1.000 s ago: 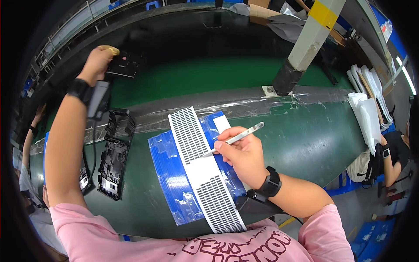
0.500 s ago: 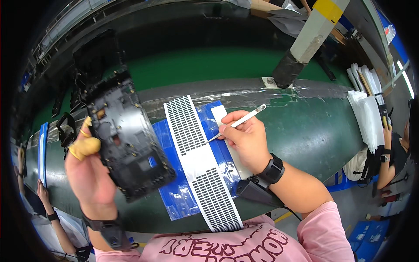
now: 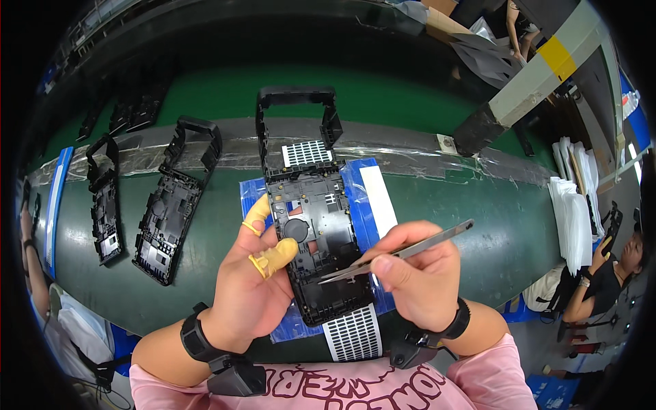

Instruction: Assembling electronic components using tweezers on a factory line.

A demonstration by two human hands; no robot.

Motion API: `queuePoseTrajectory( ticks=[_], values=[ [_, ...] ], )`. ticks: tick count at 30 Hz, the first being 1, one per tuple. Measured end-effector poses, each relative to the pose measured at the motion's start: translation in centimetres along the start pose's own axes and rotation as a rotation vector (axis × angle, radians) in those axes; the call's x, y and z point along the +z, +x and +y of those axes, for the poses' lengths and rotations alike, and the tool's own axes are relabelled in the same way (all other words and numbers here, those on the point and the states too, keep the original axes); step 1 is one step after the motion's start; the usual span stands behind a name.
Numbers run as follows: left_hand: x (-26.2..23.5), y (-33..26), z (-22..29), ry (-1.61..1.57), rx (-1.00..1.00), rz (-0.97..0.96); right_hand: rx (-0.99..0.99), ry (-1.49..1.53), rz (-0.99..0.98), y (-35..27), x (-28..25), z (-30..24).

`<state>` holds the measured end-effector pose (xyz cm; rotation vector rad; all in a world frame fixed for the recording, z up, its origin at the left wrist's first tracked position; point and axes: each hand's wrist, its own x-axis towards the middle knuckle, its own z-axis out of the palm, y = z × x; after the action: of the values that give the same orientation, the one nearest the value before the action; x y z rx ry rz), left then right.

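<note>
My left hand [image 3: 249,290], with yellow finger cots on the thumb and a finger, grips a black plastic housing [image 3: 321,236] by its left edge. The housing's inner side faces up, showing posts and cut-outs, and an open frame extends from its far end. My right hand [image 3: 424,273] is closed round metal tweezers [image 3: 424,244]. Their tips are over the lower part of the housing; whether they pinch anything is too small to tell. Beneath the housing, a white sheet of small black rectangular stickers [image 3: 353,335] lies over a blue plastic-wrapped pad [image 3: 362,188], partly hidden.
Two similar black housings, one farther left [image 3: 106,212] and one nearer [image 3: 164,225], lie on the green table [image 3: 478,205]. A blue-and-white strip [image 3: 58,205] is at the far left. Beyond the table's taped edge stands a post [image 3: 519,89]. White sheets [image 3: 570,219] hang at right, near another person [image 3: 605,260].
My left hand has brought the housing rightward over the sticker sheet and its motion has settled. The tweezers have moved from the sheet's stickers to above the housing.
</note>
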<state>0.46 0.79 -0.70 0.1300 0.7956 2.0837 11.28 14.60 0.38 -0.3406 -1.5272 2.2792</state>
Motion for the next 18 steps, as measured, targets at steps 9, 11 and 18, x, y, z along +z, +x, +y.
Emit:
queuePoseTrajectory(
  ticks=[9, 11, 18],
  values=[
    [-0.03, -0.45, 0.46, -0.017, 0.016, -0.099, -0.008, 0.059, -0.033, -0.27, -0.2, 1.04],
    [-0.11, -0.42, 0.42, -0.008, 0.015, -0.095, -0.006, 0.042, -0.027, -0.26, -0.18, 1.11],
    [0.0, -0.58, 0.37, -0.004, 0.022, -0.088, 0.005, 0.054, -0.032, -0.27, -0.18, 1.07]
  ],
)
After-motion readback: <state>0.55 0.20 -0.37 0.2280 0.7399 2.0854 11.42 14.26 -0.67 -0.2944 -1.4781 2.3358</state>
